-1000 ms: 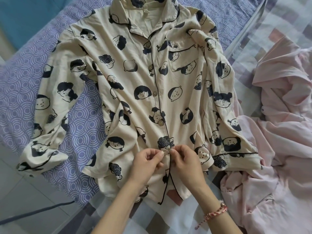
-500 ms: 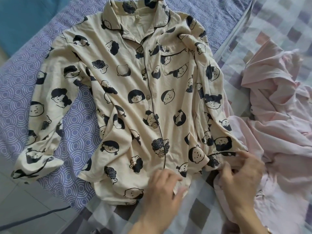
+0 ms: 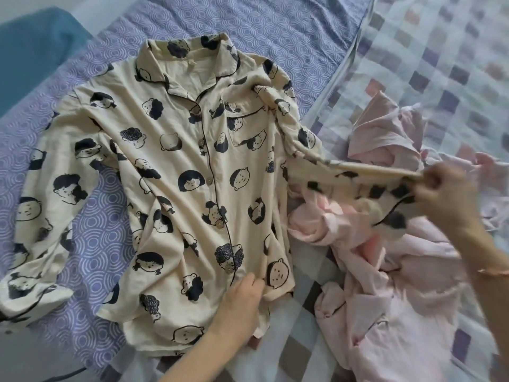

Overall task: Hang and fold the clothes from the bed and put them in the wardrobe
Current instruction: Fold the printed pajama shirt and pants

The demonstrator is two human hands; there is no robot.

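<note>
The shirt [image 3: 192, 175] lies buttoned, front up, on the bed [image 3: 275, 37]. My left hand [image 3: 242, 301] rests on its hem; whether the fingers pinch cloth I cannot tell. My right hand [image 3: 440, 194] grips its sleeve [image 3: 358, 180], stretched sideways above the pink clothes [image 3: 385, 271] beside the shirt.

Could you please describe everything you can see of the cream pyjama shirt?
The cream pyjama shirt looks like soft cotton, printed with dark cartoon faces, dark piping, a notched collar, chest pocket and brown buttons, done up. It lies face up and creased across the purple patterned sheet. The left hand presses its hem; the right hand pinches the lifted sleeve near its cuff, stretched above the pink clothes. The other sleeve lies bent.
</note>
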